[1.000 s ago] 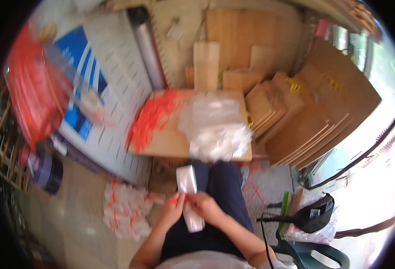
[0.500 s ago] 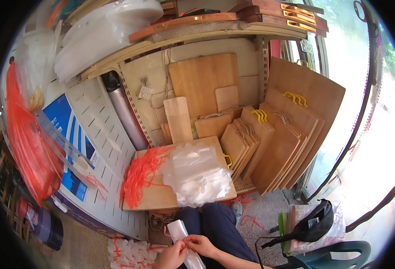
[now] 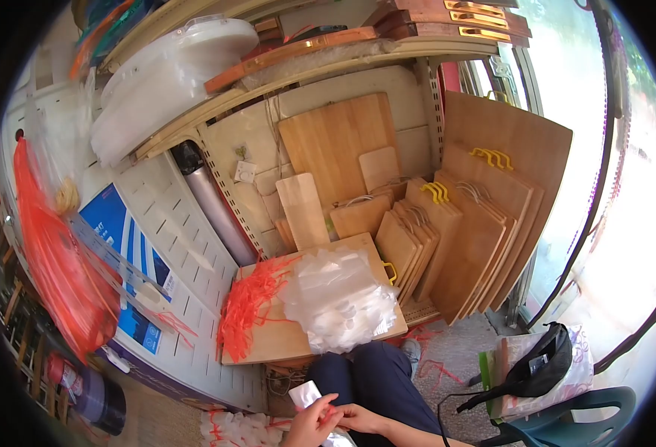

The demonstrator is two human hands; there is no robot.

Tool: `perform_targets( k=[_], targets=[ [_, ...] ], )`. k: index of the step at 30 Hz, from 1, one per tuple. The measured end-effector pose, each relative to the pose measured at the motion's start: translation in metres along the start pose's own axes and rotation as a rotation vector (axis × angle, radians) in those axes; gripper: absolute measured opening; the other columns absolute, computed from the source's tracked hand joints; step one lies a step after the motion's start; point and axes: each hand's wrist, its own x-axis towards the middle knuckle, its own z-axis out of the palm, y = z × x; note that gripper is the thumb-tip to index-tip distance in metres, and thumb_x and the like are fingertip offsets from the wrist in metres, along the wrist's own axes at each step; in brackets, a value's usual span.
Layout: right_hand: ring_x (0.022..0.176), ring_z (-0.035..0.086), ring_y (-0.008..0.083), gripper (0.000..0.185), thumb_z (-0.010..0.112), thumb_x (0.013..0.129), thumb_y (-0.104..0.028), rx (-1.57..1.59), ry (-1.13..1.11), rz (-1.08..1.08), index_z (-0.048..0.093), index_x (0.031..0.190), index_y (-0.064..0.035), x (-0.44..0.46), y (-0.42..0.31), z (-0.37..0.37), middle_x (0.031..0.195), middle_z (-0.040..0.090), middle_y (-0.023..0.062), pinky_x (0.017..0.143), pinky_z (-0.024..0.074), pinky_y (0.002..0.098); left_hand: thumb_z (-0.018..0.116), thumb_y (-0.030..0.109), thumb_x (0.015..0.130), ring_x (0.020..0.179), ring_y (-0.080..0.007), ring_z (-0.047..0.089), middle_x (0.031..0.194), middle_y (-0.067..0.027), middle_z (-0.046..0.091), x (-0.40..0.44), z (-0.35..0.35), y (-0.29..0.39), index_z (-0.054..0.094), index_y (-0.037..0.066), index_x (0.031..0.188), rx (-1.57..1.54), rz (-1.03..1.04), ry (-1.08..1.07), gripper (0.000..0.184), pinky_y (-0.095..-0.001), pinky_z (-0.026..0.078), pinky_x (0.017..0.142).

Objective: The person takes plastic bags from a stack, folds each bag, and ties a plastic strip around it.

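Over my lap lies a folded bundle of clear plastic bags (image 3: 305, 392), long and narrow. My left hand (image 3: 310, 425) is closed around it, fingers curled over its upper side. My right hand (image 3: 362, 419) meets the left one, its fingertips pinched at a red plastic strip (image 3: 333, 410) on the bundle. The fingers partly hide the strip. In front of my knees, a stack of loose clear plastic bags (image 3: 339, 302) rests on a wooden board (image 3: 268, 343). Beside the stack, a heap of red plastic strips (image 3: 250, 302) spreads over the board's left side.
Tied bundles (image 3: 239, 428) lie on the floor at lower left. Wooden cutting boards (image 3: 469, 246) lean along the back and right. A green chair (image 3: 603, 410) holds a black bag (image 3: 540, 369). A shelf (image 3: 306, 71) runs overhead, and a red bag (image 3: 56, 253) hangs left.
The camera view has shifted, so the scene sits slightly lower and to the right. My left hand has moved up over the bundle, and its fingers now cover more of it.
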Motion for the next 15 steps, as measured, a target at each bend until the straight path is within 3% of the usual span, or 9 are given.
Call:
perform_targets(
  k=[1,2,5,6,9,12,15],
  targets=[
    [0.068,0.045,0.0025,0.023,0.054,0.099,-0.023,-0.003,0.005,0.006,0.065,0.097,-0.0023,-0.001,-0.003,0.001,0.077,0.055,-0.0058,0.059,0.0371,0.0207,0.063,0.012,0.091,0.081,-0.0125,0.064,0.088,-0.0074,0.068,-0.001,0.002,0.001,0.058,0.0,0.121,-0.132,0.046,0.061,0.033,-0.0273,0.052,0.074],
    [0.067,0.045,0.0026,0.025,0.054,0.099,-0.024,0.002,0.037,0.025,0.065,0.095,-0.0026,0.0,-0.002,0.0,0.076,0.054,-0.0057,0.059,0.0368,0.0205,0.06,0.027,0.094,0.094,-0.0335,0.064,0.105,-0.0171,0.064,-0.002,-0.002,0.011,0.058,0.004,0.12,-0.094,0.187,0.136,0.034,-0.0383,0.052,0.076],
    [0.065,0.044,0.0029,0.029,0.053,0.1,-0.028,-0.007,0.098,0.054,0.066,0.092,-0.0034,0.002,0.002,0.001,0.074,0.054,-0.0053,0.057,0.0363,0.0202,0.061,0.025,0.093,0.098,-0.0287,0.066,0.113,-0.019,0.064,-0.009,-0.005,-0.02,0.054,0.007,0.129,0.124,0.173,0.062,0.041,-0.0377,0.052,0.079],
    [0.064,0.044,0.0028,0.03,0.053,0.1,-0.029,-0.027,0.096,0.047,0.067,0.092,-0.0035,0.001,-0.001,0.001,0.073,0.054,-0.0052,0.057,0.0363,0.0201,0.063,0.022,0.092,0.093,-0.0265,0.067,0.109,-0.018,0.065,-0.017,-0.009,-0.03,0.056,0.008,0.127,0.319,0.07,-0.024,0.038,-0.0364,0.052,0.077],
    [0.064,0.045,0.0024,0.03,0.053,0.1,-0.03,-0.001,0.071,0.045,0.069,0.096,-0.0042,0.004,0.003,0.0,0.074,0.056,-0.0051,0.057,0.0373,0.0195,0.064,0.022,0.091,0.087,-0.0279,0.068,0.105,-0.017,0.067,-0.024,-0.011,-0.047,0.057,0.01,0.126,0.218,0.067,-0.021,0.038,-0.0367,0.052,0.074],
    [0.066,0.049,0.0025,0.028,0.055,0.1,-0.029,0.081,0.064,0.09,0.069,0.1,-0.0045,0.004,0.002,-0.003,0.076,0.058,-0.0048,0.06,0.0405,0.0187,0.066,0.021,0.089,0.082,-0.0283,0.068,0.099,-0.0165,0.067,-0.028,-0.014,-0.039,0.058,0.011,0.125,0.378,0.136,0.103,0.039,-0.0374,0.053,0.072],
    [0.07,0.052,0.0026,0.026,0.057,0.098,-0.027,0.235,0.063,0.153,0.069,0.107,-0.0052,0.001,0.002,-0.007,0.08,0.06,-0.0055,0.064,0.0423,0.0178,0.065,0.022,0.09,0.086,-0.0248,0.067,0.104,-0.0156,0.068,-0.032,-0.03,-0.003,0.055,0.01,0.129,0.207,-0.185,-0.167,0.043,-0.0375,0.053,0.073]
  ],
)
